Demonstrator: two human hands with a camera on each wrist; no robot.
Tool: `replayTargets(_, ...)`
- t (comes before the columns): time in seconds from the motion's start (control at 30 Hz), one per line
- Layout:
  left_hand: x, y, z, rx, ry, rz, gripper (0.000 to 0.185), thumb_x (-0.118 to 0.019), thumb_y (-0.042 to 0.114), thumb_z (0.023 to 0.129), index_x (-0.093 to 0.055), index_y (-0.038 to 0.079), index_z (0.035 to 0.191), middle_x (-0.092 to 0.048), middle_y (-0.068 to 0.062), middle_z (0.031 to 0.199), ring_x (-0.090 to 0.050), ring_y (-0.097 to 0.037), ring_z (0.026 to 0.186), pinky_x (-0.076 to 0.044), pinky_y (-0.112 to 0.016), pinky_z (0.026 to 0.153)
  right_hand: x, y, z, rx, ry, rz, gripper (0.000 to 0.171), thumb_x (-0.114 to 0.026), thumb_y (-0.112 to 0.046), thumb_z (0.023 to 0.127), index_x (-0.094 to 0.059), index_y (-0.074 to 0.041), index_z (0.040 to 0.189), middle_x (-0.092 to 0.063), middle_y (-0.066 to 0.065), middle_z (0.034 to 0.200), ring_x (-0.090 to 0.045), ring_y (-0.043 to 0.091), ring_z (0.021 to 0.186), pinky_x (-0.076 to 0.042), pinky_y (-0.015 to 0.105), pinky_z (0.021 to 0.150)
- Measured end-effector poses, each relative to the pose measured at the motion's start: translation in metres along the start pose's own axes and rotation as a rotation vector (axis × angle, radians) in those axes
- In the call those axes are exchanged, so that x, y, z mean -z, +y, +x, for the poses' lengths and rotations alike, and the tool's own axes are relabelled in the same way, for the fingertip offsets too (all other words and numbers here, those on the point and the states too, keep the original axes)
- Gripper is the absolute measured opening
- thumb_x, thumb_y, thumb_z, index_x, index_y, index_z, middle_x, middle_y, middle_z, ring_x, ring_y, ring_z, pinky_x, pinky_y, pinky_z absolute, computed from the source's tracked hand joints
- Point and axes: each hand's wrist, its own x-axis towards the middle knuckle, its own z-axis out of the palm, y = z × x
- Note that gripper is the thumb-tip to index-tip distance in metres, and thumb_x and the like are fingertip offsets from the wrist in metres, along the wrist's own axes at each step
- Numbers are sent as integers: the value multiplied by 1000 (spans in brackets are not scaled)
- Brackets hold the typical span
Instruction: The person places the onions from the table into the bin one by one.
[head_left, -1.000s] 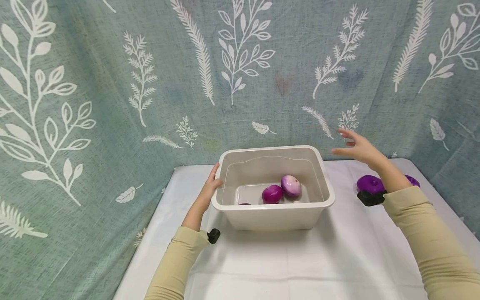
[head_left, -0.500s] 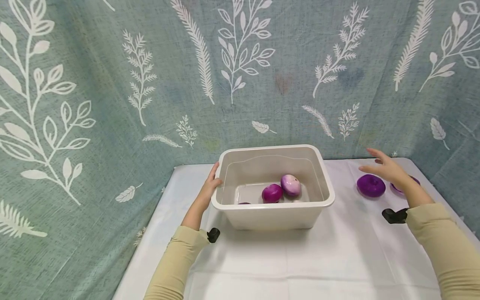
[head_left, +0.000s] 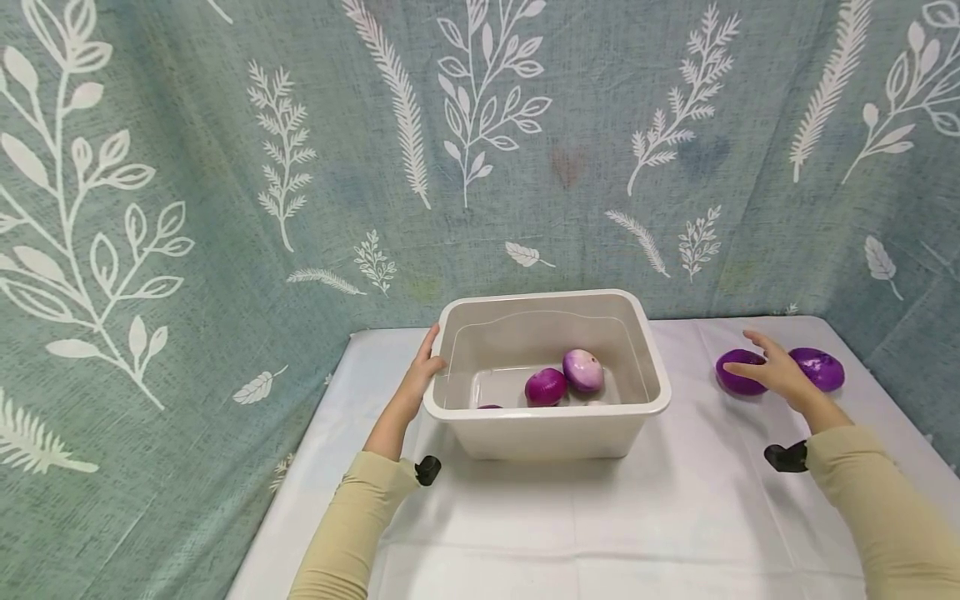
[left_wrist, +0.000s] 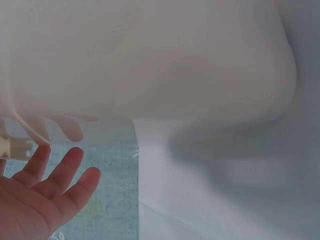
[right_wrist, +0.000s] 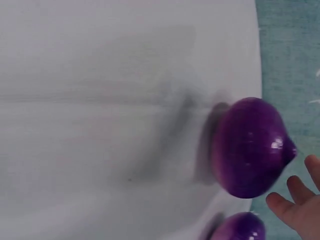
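My left hand (head_left: 417,377) holds the left rim of a light grey plastic bin (head_left: 540,433), thumb over the rim and fingers along the outer side. In the left wrist view the left fingers (left_wrist: 75,192) are loosely spread by the pale wall. Over at the right, my right hand (head_left: 787,382) hovers by a dark purple onion (head_left: 738,357), fingers spread and slightly bent. From the right wrist, that onion (right_wrist: 250,147) shows its pointed tip just off the fingertips (right_wrist: 277,202), with a gap between. A second purple onion (head_left: 819,369) lies behind the hand.
Inside the bin lie a magenta onion (head_left: 546,387) and a paler white-and-purple one (head_left: 582,371); the front wall hides most of others. A white cloth (head_left: 540,533) covers the table. Leaf-patterned green fabric (head_left: 555,208) hangs close behind the bin.
My right hand has moved from beside the bin to the right, then down to the purple onions. The left hand and the bin have stayed in place.
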Motion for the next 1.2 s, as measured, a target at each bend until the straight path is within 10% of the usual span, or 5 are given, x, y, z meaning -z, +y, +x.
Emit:
replayTargets(0.87,0,1,-1,-2,10,6,76,-38,5,84,-4,24,149,-16,-15,151,-33,-41,127,-33,-44,97,-24,43,8,-4,232,-187,78,-67,-24,77,-27,10,135,-19,43,130,-13,61,116,-11,66,90)
replayTargets(1.2,0,-1,1,-16,18,10,77,-38,5,82,-4,21,149,-16,-16,151,-34,-39,124,-34,-41,96,-40,45,15,-43,318,-106,77,-67,-10,74,-24,10,135,-18,43,132,-17,58,122,-14,65,97)
